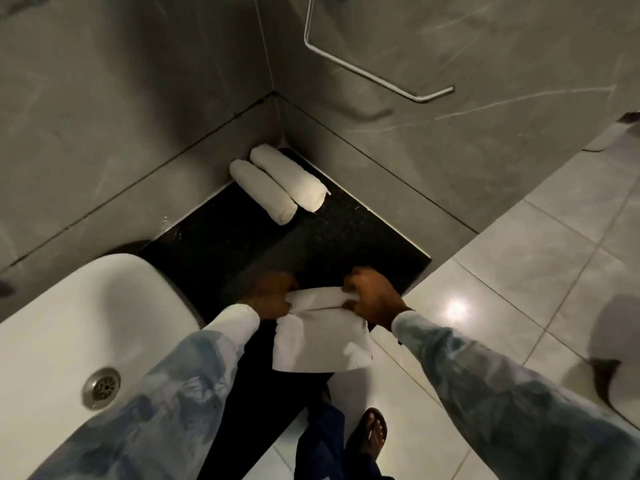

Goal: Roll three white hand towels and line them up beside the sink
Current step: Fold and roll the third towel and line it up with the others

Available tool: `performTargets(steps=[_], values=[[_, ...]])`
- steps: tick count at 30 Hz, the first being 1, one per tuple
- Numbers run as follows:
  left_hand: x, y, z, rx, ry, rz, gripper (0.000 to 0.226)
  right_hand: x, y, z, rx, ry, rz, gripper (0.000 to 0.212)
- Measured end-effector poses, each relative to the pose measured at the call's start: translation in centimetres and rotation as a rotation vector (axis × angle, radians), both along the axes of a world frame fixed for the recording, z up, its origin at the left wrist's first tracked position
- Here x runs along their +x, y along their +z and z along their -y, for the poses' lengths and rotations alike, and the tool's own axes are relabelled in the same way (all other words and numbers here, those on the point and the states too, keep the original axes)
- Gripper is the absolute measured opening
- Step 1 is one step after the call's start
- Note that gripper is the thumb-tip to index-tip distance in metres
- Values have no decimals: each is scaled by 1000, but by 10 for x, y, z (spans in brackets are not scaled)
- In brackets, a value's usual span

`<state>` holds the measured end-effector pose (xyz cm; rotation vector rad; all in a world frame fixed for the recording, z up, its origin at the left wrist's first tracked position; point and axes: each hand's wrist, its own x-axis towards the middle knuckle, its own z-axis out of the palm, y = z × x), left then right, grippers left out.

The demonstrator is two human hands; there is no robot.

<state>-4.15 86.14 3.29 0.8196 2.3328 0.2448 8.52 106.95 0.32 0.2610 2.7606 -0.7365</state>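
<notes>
**Towel three: roll runs hand to hand, the row lies ahead**

Head view. Towel (320,336), the third, is at the near edge of the black counter (339,237), its loose tail hanging off toward the person's feet over the floor (519,271). A roll has been started at its far end; that rolled part lies crosswise, its long axis running from the left hand (272,296) to the right hand (370,299). Each hand grips one end of it. The right fingers (349,280) are curled and pressed together, pinching the rolled edge; the left hand is blurred, but looks closed on its end the same way. So the cloth sits between the hands and below the fingers, with the flat remainder on the near side, toward the body.

Two finished rolls (277,185) lie in the far corner of the counter where the walls meet, touching side by side, their long axes slanting from the corner down toward the right. The sink (69,306) is to the left, beside the counter, with the left sleeve crossing over its rim.

My reading: the rolling is partly done, with much flat cloth left. The third roll's axis does not match the pair's, so it will likely need a turn before it joins them. The open spot is on the pair's right flank, ahead of the hands; the right hand looks slightly nearer to it.

A metal rail (381,74) on the wall hangs bare.
</notes>
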Motion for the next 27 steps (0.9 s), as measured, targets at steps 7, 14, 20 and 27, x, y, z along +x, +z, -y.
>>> performTargets(steps=[7,14,20,27], values=[[55,-14,16,163,86,-314,21,-13,18,-4,-89,34,144,18],[68,-14,28,132,72,-326,31,25,-10,28,70,94,-134,8],[48,1,34,142,57,-102,38,45,-10,41,217,195,-333,10],[64,-5,21,-22,38,-192,33,18,24,16,-120,6,0,24]])
